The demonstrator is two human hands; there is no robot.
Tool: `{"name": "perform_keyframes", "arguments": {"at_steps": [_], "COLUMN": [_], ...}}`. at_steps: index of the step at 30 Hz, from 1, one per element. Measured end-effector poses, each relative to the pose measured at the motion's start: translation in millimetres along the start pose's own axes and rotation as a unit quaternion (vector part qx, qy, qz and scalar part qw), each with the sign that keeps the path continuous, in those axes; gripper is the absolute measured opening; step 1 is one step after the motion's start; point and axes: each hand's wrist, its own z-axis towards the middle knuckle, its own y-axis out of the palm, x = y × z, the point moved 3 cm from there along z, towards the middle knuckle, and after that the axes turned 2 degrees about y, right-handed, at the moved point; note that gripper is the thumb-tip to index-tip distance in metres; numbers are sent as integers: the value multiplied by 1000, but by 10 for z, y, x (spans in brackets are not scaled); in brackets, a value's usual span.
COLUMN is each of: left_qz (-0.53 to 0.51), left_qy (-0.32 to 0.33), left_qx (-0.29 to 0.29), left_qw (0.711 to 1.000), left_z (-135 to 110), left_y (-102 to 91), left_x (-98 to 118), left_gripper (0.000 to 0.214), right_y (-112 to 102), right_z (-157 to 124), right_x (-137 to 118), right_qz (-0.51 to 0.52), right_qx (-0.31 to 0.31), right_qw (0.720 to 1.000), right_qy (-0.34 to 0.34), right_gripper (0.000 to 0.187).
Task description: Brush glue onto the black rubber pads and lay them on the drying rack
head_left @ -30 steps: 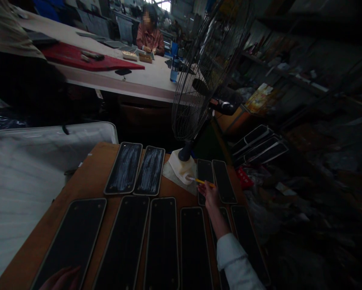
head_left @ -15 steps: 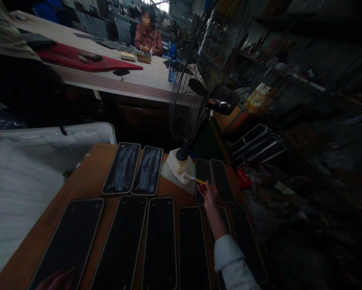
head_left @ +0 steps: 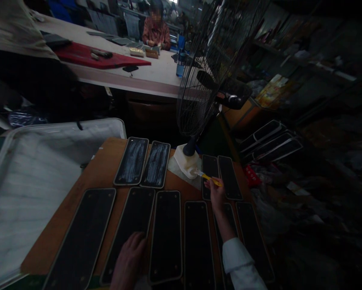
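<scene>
My right hand [head_left: 216, 191] is closed round the yellow handle of a brush [head_left: 211, 179]. The brush's bristles reach the opening of a whitish plastic container [head_left: 185, 160] with a dark neck on top. My left hand [head_left: 130, 255] rests on a long black panel [head_left: 132, 215] with a pale rim, its fingers loosely laid and nothing visible in them. Several similar dark panels lie in rows on the brown board. Of these, a back-row panel [head_left: 131, 161] and its neighbour [head_left: 156, 164] carry streaky whitish smears.
A standing fan [head_left: 195, 92] rises behind the container. To the left is a large white bin [head_left: 48, 161]. Across the way, a person [head_left: 156, 32] sits at a long pale table [head_left: 108, 76] with a blue bottle [head_left: 180, 66]. Bagged clutter fills the right side.
My left hand has come up from the bottom left edge and moved right onto the second front panel. My right hand stays at the container with the brush. The view has shifted slightly.
</scene>
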Motion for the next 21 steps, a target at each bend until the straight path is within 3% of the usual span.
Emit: {"name": "perform_keyframes", "arguments": {"at_steps": [2,5,15,18,21], "left_qz": [26,70,47,19,46], "left_qy": [7,-24,-34,-53,-58], "left_qx": [-14,-3,-71,-99,-72], "left_qw": [1000,997,996,994,995], "left_z": [107,199,255,286,257], "left_y": [154,255,357,258,-114], "left_x": [235,413,446,408,102], "left_gripper": [37,40,58,62,49], "right_y": [33,-18,-243,-106,343], "right_z": [-1,-56,-734,-983,-1205], "right_x": [24,57,-121,-159,-211], "right_qz": [-35,-57,-51,-82,-94], "right_qx": [-15,-31,-71,-102,-117], "right_qw": [999,997,995,990,989], "right_qy": [-27,-32,53,56,9], "right_gripper": [43,44,43,49,63]}}
